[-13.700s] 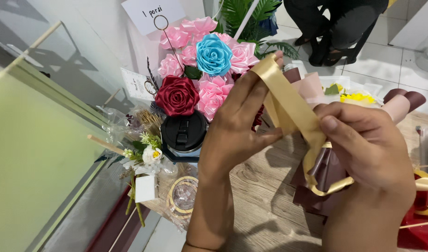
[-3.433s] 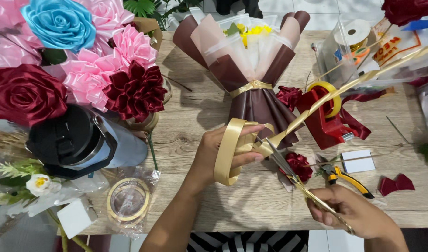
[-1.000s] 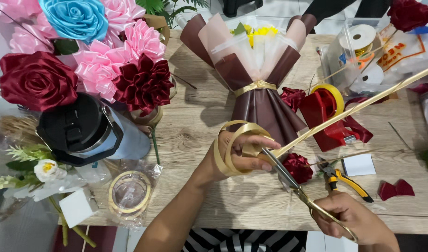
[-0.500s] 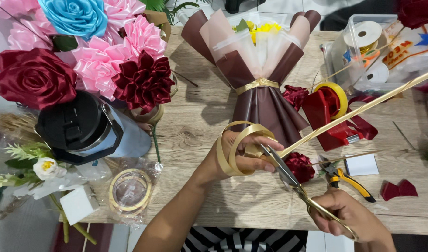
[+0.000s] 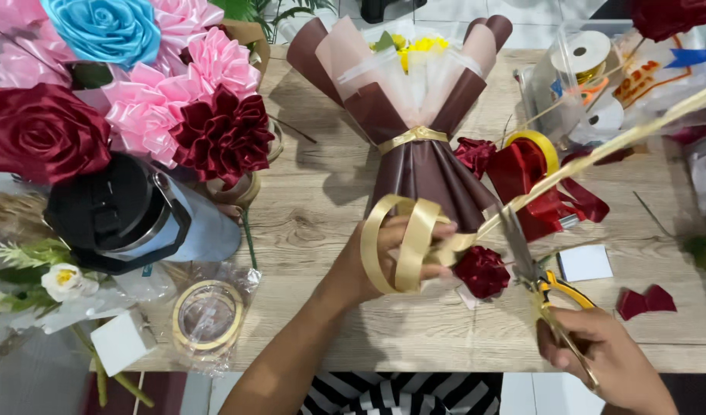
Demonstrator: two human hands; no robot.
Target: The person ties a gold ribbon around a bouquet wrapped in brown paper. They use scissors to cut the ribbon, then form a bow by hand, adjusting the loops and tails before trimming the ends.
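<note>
Ribbon point(image 5: 403, 242), gold and glossy, was wound in two or three loops around our left hand point(image 5: 384, 257), whose fingers were curled shut inside the loops to keep them from springing apart. From the loops a single strand ran off toward two o'clock, taut, up to the frame's right edge, where its source lay out of view. Our right hand point(image 5: 599, 361) sat at five o'clock from the loops, clenched through the handles of the scissors point(image 5: 534, 265); the blades pointed toward eleven o'clock and met the strand just beside the loops. We could not tell whether the blades had bitten through. As we judged it, the looping was done, and the cut and any tying were still left, since the strand looked whole and no knot showed on the loops. Just at twelve o'clock from our left hand lay the bouquet point(image 5: 414, 100), wrapped in brown and pale paper, already bound at the waist with the same gold band. A small dark red rose point(image 5: 482, 270) rested on the table point(image 5: 322, 200) between our hands. At nine o'clock stood a black-lidded bottle point(image 5: 130, 215) under satin roses point(image 5: 168, 100), with a tape roll point(image 5: 207, 315) in clear wrap near the table's edge.
</note>
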